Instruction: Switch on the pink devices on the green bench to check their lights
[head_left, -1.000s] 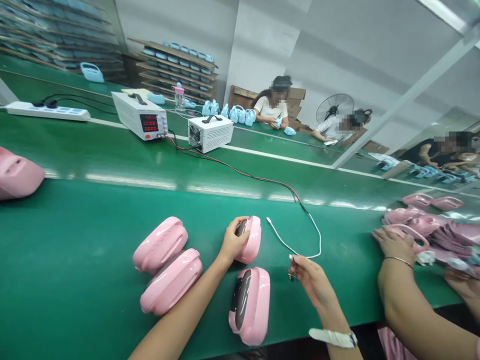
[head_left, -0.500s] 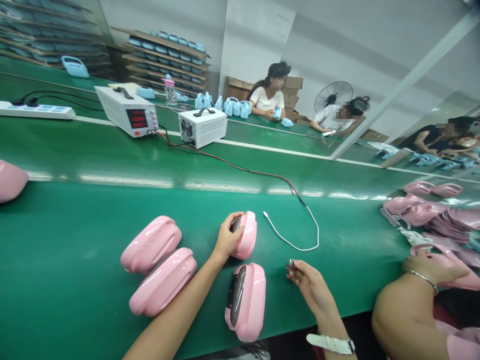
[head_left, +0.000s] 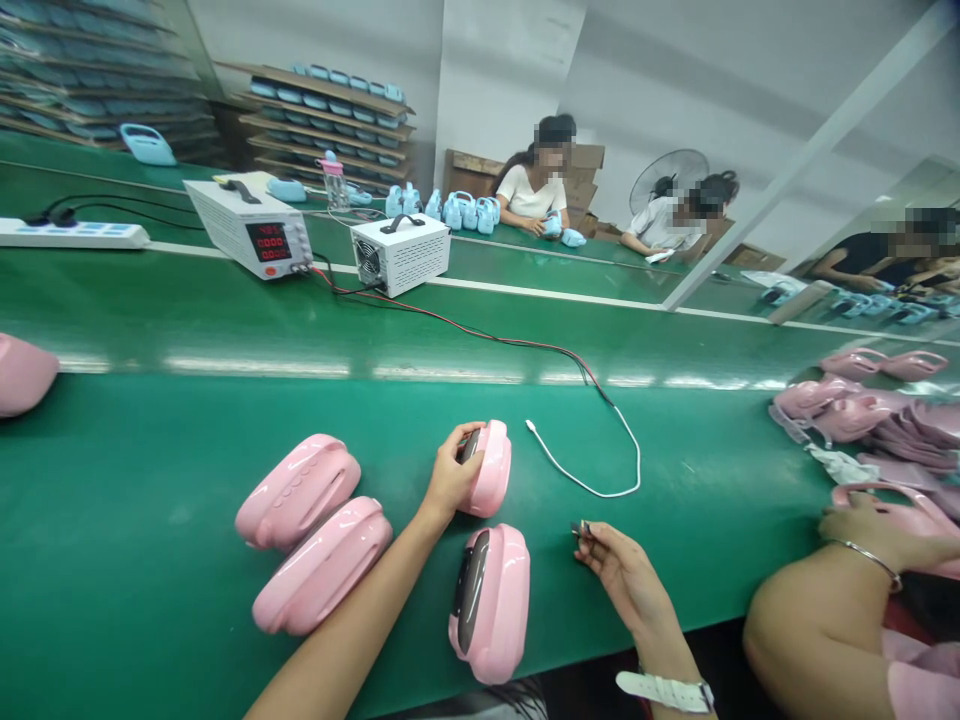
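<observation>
My left hand (head_left: 450, 478) is wrapped round a pink device (head_left: 489, 468) that stands on edge on the green belt (head_left: 150, 450), thumb on its dark screen side. My right hand (head_left: 619, 570) pinches a small dark part (head_left: 579, 530) between thumb and fingertips, just right of another pink device (head_left: 491, 603) lying near the front edge. Two more pink devices (head_left: 296, 490) (head_left: 322, 563) lie side by side to the left. A white cable (head_left: 592, 465) with a free plug end curves on the belt beyond my right hand.
Two white power supply boxes (head_left: 251, 228) (head_left: 401, 252) and a power strip (head_left: 75, 234) sit on the far rail, with red and black leads running to the cable. A co-worker's arm (head_left: 832, 600) at right rests on a pile of pink shells (head_left: 870, 415). Other people sit at the far belt.
The co-worker's hand at right drew back toward the front edge with a pink shell. My two hands stay almost where they were; the view has tilted slightly.
</observation>
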